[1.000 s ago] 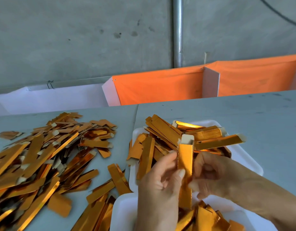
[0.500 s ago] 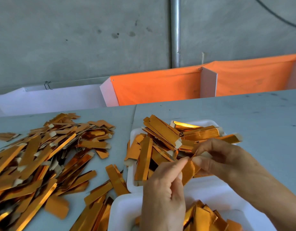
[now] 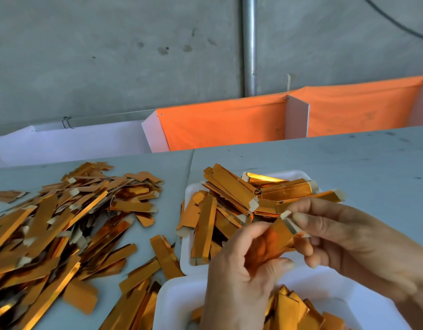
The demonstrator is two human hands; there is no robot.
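Observation:
Both my hands hold one small gold foil carton (image 3: 275, 236) above the white foam trays. My left hand (image 3: 239, 277) grips its lower end with curled fingers and thumb. My right hand (image 3: 344, 236) pinches the carton's upper end at its pale end flap, thumb on top. The carton lies tilted, its upper end pointing up and right. Much of its body is hidden behind my left fingers.
A far white tray (image 3: 189, 194) holds several folded gold cartons. A near white tray (image 3: 172, 303) holds more. A big heap of flat gold carton blanks (image 3: 53, 229) covers the grey table on the left. Orange cloth bins (image 3: 224, 120) line the table's back edge.
The carton stood upright between my hands a second ago. It has since been tipped down and to the right, and my right hand has shifted to its flap end.

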